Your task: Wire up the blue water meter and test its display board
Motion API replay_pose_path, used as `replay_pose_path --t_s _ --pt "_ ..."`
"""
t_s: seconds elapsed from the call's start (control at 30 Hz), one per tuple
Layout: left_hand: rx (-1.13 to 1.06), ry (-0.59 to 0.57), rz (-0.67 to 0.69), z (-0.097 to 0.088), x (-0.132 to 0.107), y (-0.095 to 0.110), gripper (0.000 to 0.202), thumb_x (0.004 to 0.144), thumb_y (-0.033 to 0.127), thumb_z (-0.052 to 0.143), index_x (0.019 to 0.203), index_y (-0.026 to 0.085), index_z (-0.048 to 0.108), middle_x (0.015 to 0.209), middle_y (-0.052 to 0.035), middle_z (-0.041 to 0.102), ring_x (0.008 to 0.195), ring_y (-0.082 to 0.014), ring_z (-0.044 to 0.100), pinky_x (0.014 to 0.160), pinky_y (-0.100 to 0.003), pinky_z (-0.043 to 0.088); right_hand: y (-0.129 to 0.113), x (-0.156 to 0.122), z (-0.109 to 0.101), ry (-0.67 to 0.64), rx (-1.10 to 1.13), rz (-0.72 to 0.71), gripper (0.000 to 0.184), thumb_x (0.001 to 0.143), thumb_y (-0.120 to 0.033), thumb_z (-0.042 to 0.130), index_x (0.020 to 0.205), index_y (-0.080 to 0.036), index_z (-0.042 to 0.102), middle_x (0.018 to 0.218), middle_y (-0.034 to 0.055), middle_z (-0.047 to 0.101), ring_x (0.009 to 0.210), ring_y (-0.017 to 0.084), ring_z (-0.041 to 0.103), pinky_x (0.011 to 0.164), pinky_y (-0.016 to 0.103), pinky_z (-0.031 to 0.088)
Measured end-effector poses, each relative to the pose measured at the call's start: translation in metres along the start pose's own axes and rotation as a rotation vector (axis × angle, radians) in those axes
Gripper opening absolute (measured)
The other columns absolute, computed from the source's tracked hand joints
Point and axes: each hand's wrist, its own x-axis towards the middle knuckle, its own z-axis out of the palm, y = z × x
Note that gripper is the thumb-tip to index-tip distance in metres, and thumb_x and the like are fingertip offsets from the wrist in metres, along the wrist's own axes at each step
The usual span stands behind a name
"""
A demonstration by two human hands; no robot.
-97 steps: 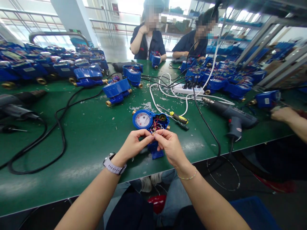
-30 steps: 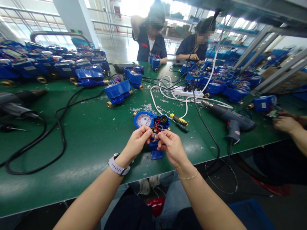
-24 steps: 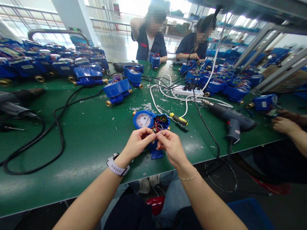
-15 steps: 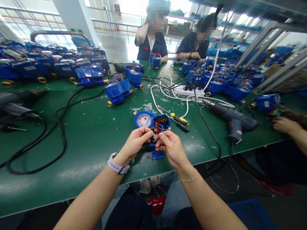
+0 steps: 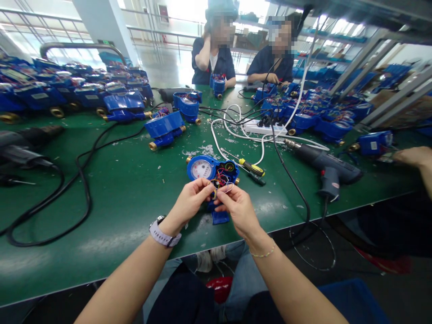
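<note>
Green tabletop (image 5: 118, 207) runs from the person's lap away toward the far seats. Nearest on it, the left hand (image 5: 197, 195) and the right hand (image 5: 234, 204) almost meet, thumb and forefinger of each closed in a pinch on thin wires (image 5: 222, 179); which strand each grips is too small to tell. These wires come out of the open compartment of a blue meter (image 5: 204, 168), which lies directly in front of the fingers, dial up, with a blue flap (image 5: 220, 218) jutting out below them. By the look of it the work is partway: the compartment is uncovered and the wiring reachable, but strands are loose outside it and nothing closes over them. Just beyond the meter, to its right, a yellow-and-black screwdriver (image 5: 252, 168) lies out of hand, as does a heat gun (image 5: 326, 162) farther right. Past these sit a white power strip (image 5: 265, 128) and more blue meters (image 5: 165, 125), some with wiring exposed, and at the far side are 2 co-workers (image 5: 221, 63)
</note>
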Motion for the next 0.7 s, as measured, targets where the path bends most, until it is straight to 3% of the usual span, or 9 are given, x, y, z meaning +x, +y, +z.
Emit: replay_pose_path --t_s 0.13,0.3,0.47,0.7 --pt "-0.017 -0.010 -0.011 -0.0021 -0.0006 0.0020 0.035 0.076 0.048 0.068 0.074 0.015 0.057 0.062 0.0033 0.054 0.054 -0.0085 0.046 0.054 -0.021 0.037 0.0010 -0.0024 -0.0029 -0.017 0.046 0.005 0.030 0.066 -0.041 0.078 0.076 -0.017 0.062 0.075 0.0006 0.064 0.067 0.013 0.062 0.051 0.021 0.055" --pt "0.096 -0.116 0.054 -0.0029 -0.0039 0.0048 0.030 0.076 0.041 0.070 0.080 0.013 0.061 0.073 0.0000 0.058 0.065 -0.0110 0.051 0.063 -0.023 0.041 0.0030 -0.0029 -0.0023 0.007 0.050 -0.016 0.028 0.067 -0.039 0.078 0.076 -0.017 0.063 0.072 -0.0012 0.061 0.061 0.010 0.058 0.051 0.020 0.053" --pt "0.088 -0.065 0.067 -0.0011 -0.0043 0.0021 0.029 0.076 0.040 0.069 0.074 0.014 0.058 0.068 0.0017 0.055 0.063 -0.0108 0.050 0.062 -0.023 0.040 0.0036 -0.0038 -0.0015 -0.008 0.034 -0.029 0.026 0.069 -0.037 0.078 0.074 -0.017 0.063 0.084 0.0012 0.063 0.064 0.010 0.058 0.053 0.020 0.054" --pt "0.078 -0.051 0.038 -0.0019 -0.0029 0.0030 0.030 0.080 0.043 0.062 0.074 0.015 0.055 0.065 0.0032 0.052 0.055 -0.0085 0.044 0.055 -0.022 0.038 0.0040 -0.0037 -0.0049 -0.015 0.110 -0.034 0.028 0.068 -0.038 0.079 0.077 -0.017 0.064 0.086 0.0015 0.064 0.067 0.011 0.060 0.054 0.021 0.057"
